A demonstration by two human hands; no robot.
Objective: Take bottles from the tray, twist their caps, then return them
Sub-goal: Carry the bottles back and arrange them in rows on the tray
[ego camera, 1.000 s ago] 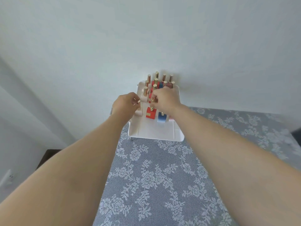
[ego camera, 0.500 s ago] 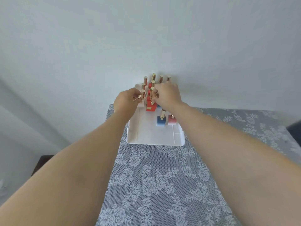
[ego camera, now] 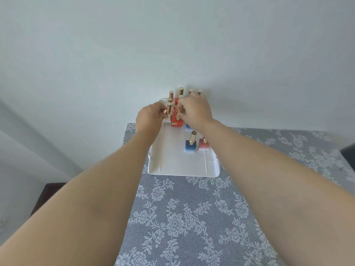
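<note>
A white tray [ego camera: 182, 167] lies at the far end of the table and holds several small square bottles with gold caps. My left hand [ego camera: 148, 118] pinches a gold cap [ego camera: 165, 111] at the tray's back left, and the bottle under it is hidden. My right hand [ego camera: 195, 111] pinches the gold cap [ego camera: 180, 110] over a red bottle [ego camera: 176, 124]. Nearer me on the tray, a blue bottle [ego camera: 190, 147] and a pink bottle [ego camera: 203, 146] stand upright and untouched.
More gold-capped bottles [ego camera: 180, 91] stand in rows at the tray's back, against the white wall. A grey lace tablecloth [ego camera: 192, 217] covers the table between me and the tray. The table's left edge drops off beside my left forearm.
The view has tilted, so the tray sits lower in frame. Both hands stay at the caps at the tray's back. The pink bottle has come into view beside my right wrist.
</note>
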